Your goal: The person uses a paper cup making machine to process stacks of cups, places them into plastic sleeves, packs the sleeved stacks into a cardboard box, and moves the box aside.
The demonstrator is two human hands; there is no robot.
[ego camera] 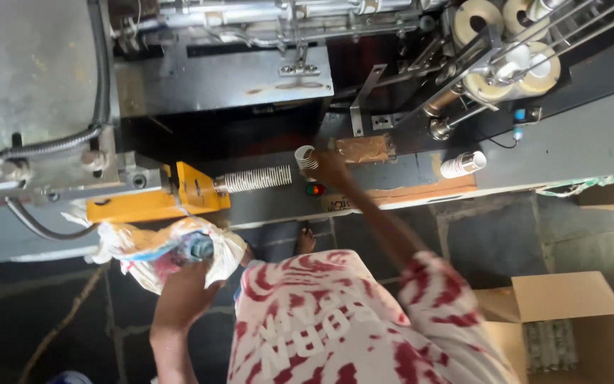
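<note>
1. While your right hand (330, 168) is closed on the far end of the row of paper cups (257, 178), keep the row in line. The cups lie nested on their side, running out to the right of the yellow housing (179, 192). In my judgement a pull along their axis will hold the row together, and a sideways lift could buckle it.
2. Your fingers there are blurred, but the hand reads as wrapped round the last cups, not flat against them.
3. Your left hand (182, 284) is clenched from underneath on a crumpled plastic bag (147, 249), just below the yellow housing. Keep the loose film clear of the cup row and the machine.
4. A red-and-green button pair (314, 190) sits right of the housing, directly under your right wrist; mind your forearm there.
5. The grey machine ledge (577, 146) extends far right of the housing, with one cup (463, 164) lying loose on it.
6. Paper rolls (509, 46) are mounted well up and to the right.
7. Flexible conduit (51, 146) hangs left of the housing.
8. The dark stone floor (492, 242) lies below it, with an open cardboard box (570, 302) at far lower right.
</note>
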